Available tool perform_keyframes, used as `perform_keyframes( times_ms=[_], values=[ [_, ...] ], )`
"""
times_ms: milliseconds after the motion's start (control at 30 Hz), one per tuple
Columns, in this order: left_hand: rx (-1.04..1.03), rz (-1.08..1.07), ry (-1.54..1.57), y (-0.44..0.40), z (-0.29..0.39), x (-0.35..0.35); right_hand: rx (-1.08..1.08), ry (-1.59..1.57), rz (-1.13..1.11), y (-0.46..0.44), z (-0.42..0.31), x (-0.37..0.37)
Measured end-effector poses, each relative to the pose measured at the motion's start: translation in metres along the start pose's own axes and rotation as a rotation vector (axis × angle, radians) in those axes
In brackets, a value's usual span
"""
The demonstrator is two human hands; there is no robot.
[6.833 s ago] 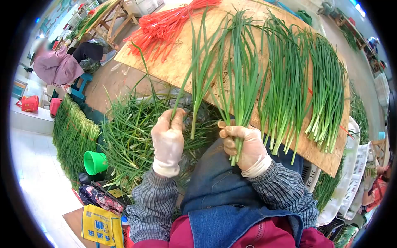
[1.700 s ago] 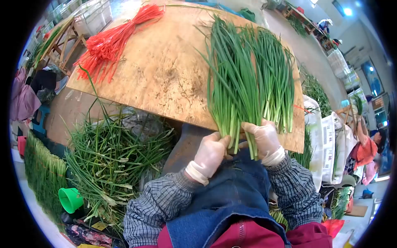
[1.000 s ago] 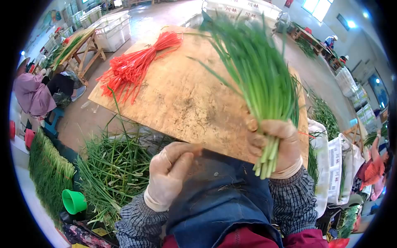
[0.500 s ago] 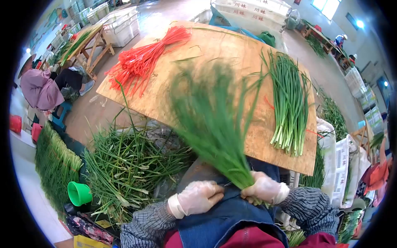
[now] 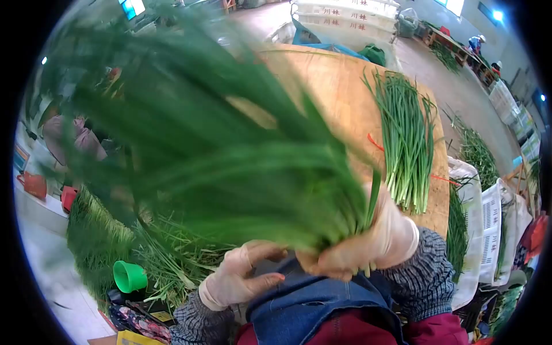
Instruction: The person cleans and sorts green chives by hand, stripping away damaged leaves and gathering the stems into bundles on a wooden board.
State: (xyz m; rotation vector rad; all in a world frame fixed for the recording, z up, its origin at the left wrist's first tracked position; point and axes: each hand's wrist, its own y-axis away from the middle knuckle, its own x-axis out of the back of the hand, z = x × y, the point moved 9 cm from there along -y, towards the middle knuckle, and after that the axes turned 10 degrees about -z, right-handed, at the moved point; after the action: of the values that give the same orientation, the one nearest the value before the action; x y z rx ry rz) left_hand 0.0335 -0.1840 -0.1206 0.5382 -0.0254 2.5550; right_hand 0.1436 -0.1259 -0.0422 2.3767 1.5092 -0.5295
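Observation:
A big bunch of garlic chives (image 5: pixel 241 167) fills the middle and upper left, its leaves smeared by motion. My right hand (image 5: pixel 368 238), in a thin whitish glove, is closed round the stem end, and a few pale stalk ends show below the fist. My left hand (image 5: pixel 244 273), gloved too, is near my lap, thumb and fingers apart with nothing between them. A second bunch of chives (image 5: pixel 407 141) lies on the wooden board (image 5: pixel 313 75), white ends toward me, with a red tie (image 5: pixel 375 142) at its left edge.
Loose trimmed leaves (image 5: pixel 178 253) are heaped at lower left, near a green bucket (image 5: pixel 130 276). White crates (image 5: pixel 490 230) stand at right, more stacked crates (image 5: pixel 345 20) behind the board. A seated person (image 5: pixel 72 135) is partly hidden at left.
My right hand has raised the chives toward the camera and swung their leaves left, covering the red ties on the board. My left hand has moved left and spread its fingers.

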Motion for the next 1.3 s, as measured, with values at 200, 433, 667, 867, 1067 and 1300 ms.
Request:
perform_keyframes(
  times_ms=[200,433,667,867,1067,1300],
  values=[
    [0.156,0.162,0.414,-0.025,-0.015,0.035,0.349,-0.493,0.021,-0.047,-0.002,0.048],
    [0.292,0.14,0.526,-0.062,-0.064,0.047,0.102,-0.889,0.246,-0.062,0.129,0.09],
    [0.273,0.293,0.404,-0.157,-0.066,0.1,0.117,-0.81,0.234,-0.036,0.129,0.054],
    [0.152,0.466,-0.65,-0.27,0.004,0.196,0.152,-0.77,0.216,-0.035,0.131,0.044],
    [-0.021,0.65,-0.575,-0.184,0.027,0.222,0.151,-0.855,0.271,-0.043,0.145,0.062],
    [0.623,0.049,0.348,-0.061,-0.094,0.077,0.105,-0.791,0.295,-0.048,0.154,0.058]
  ],
)
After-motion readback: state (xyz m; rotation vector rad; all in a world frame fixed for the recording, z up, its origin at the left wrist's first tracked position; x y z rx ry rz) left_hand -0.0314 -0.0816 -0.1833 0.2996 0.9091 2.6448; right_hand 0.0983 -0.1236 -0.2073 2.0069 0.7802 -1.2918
